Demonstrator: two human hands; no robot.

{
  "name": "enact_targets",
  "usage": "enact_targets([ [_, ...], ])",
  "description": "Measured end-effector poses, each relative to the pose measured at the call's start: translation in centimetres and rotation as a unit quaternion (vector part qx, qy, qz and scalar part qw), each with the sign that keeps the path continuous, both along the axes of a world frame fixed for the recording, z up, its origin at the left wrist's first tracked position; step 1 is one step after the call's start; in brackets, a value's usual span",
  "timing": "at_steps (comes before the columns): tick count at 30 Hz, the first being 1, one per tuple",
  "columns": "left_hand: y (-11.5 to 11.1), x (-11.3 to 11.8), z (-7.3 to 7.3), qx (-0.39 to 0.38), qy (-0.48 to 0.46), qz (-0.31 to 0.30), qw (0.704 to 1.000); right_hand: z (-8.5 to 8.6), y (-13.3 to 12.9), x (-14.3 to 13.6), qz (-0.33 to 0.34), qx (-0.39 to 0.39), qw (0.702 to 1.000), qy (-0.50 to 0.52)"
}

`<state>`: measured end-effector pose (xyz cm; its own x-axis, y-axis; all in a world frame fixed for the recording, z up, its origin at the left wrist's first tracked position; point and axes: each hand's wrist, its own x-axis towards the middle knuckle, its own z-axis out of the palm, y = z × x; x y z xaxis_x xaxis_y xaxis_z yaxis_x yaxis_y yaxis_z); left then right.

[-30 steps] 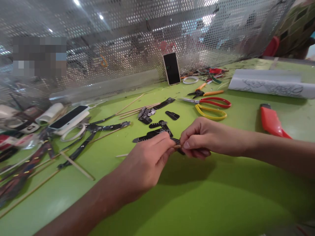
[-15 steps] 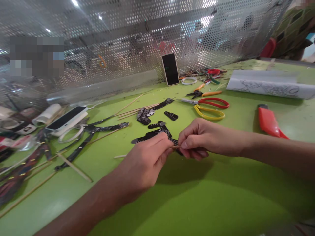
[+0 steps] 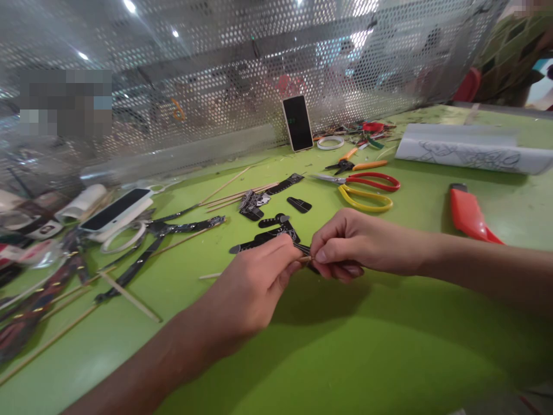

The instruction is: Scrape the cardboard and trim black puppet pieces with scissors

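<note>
My left hand is closed in a pinch on a thin wooden stick. A pale stick end also pokes out on the far side of this hand; I cannot tell if it is the same stick. My right hand is curled, thumb and fingertips pressed together at the stick's right end. Just beyond the fingers lie black cut-out figure pieces with white line drawing, partly hidden by my left hand. A small black piece and a patterned black piece rest farther off.
Scissors with red and yellow handles and orange-handled pliers lie behind my right hand. At right are a red-handled tool and a paper roll. A phone leans upright at the back. Jointed black strips and sticks spread left.
Both hands keep almost the same pinch at the stick. The whole view has shifted very slightly; nothing else has visibly moved.
</note>
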<state>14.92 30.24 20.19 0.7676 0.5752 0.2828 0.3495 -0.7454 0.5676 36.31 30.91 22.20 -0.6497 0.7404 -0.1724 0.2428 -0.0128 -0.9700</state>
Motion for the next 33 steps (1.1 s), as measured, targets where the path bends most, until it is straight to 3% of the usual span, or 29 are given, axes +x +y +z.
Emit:
enact_targets([
  [13, -0.3, 0.0, 0.98, -0.034, 0.013, 0.01, 0.999, -0.56, 0.39, 0.21, 0.025, -0.004, 0.999, 0.037],
  [33, 0.07, -0.15, 0.35, 0.003, -0.02, -0.004, 1.0, -0.4, 0.08, -0.18, 0.009, -0.035, 0.998, 0.054],
])
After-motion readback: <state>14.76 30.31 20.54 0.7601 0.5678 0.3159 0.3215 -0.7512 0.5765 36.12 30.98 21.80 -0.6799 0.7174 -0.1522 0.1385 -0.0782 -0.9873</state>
